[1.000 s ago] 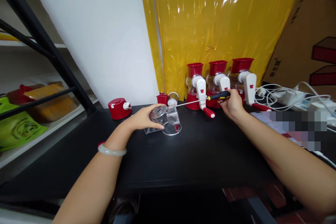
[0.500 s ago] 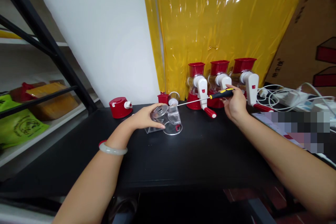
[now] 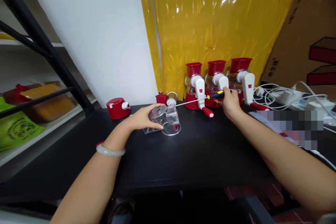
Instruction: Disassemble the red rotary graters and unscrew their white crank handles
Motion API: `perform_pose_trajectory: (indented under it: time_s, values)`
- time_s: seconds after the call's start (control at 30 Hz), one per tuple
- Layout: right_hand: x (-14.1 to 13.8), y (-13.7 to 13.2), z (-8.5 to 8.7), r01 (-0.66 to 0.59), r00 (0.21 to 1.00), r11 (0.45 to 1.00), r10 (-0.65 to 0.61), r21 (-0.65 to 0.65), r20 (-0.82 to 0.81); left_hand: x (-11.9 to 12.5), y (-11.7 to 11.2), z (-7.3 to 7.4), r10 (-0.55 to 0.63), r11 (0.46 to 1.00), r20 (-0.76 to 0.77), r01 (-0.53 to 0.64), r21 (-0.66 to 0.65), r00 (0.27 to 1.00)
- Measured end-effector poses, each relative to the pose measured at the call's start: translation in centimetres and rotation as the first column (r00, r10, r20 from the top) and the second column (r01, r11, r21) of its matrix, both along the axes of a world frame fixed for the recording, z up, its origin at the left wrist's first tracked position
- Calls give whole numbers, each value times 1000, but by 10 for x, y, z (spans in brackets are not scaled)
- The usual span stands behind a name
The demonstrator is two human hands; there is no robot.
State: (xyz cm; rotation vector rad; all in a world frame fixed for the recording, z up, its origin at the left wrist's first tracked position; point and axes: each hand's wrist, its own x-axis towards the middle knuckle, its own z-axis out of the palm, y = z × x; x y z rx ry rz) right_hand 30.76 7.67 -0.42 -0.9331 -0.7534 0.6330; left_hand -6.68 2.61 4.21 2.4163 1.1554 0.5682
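Note:
My left hand (image 3: 144,117) is closed around a clear plastic grater body (image 3: 172,115) lying on its side on the black table (image 3: 189,161). A small red piece shows on its round clear base. In my right hand (image 3: 230,102) is a screwdriver (image 3: 215,94) with a black and yellow handle, its long shaft pointing left. The screwdriver's tip reaches the near upper edge of the clear body; the exact contact point is too small to make out.
Three red and white rotary graters (image 3: 201,91) with crank handles stand behind my right hand. A red round base (image 3: 118,108) sits at the left back, and a small red hopper (image 3: 161,98) beside a metal drum (image 3: 172,98). White cables (image 3: 273,96) and a power strip lie at right.
The whole view has shifted slightly. My right hand's fingers have drawn in around the screwdriver handle; its shaft stays at the clear body, which my left hand still holds.

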Motion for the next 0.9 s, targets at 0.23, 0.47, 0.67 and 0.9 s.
perform_pose_trajectory:
  time_s: [0.23,0.47,0.67,0.9]
  values:
    - [-1,-8,7,-34,999,998,35,-57,19,-2,1,-2,9,1000,3,-9,0,1000]
    - [-5,-11,9,-17,999,1000,17,1,32,-3,3,-3,-2,1000,-1,2,11,1000]
    - [-1,-7,5,11,996,1000,-13,25,88,-3,3,-4,16,1000,-6,-16,22,1000]
    - [0,-5,1,-87,990,990,99,113,-105,-1,0,-2,13,1000,10,-13,-11,1000]
